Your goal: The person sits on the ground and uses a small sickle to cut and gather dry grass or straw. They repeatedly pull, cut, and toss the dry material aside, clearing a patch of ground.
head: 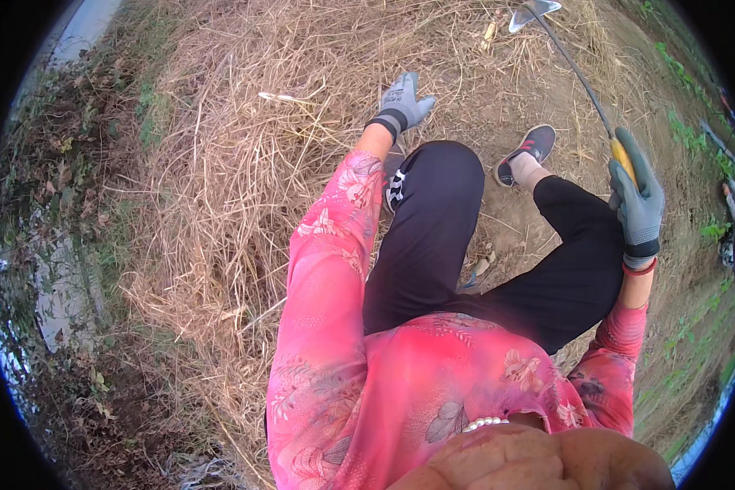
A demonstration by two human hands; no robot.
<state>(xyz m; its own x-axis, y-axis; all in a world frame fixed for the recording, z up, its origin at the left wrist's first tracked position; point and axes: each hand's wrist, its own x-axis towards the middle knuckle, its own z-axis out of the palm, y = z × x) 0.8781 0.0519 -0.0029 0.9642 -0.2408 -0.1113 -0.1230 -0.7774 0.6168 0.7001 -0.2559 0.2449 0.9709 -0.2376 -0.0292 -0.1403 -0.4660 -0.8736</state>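
My right hand, in a grey-green coated work glove, grips the yellow handle of a hand hoe. The hoe's thin dark shaft slants up and away to a pale metal blade with pointed ends, which lies over straw at the top of the view. My left hand, in a matching glove, is stretched low over a thick layer of dry straw. Its thumb stands apart from the fingers, and nothing shows in it. Whether its fingertips touch the straw I cannot tell.
A yellowish piece, perhaps a corn cob, lies near the blade. A pale dry husk sits on the straw at left. Dark leafy brush borders the left side. My shoe is planted on bare soil; green seedlings grow at right.
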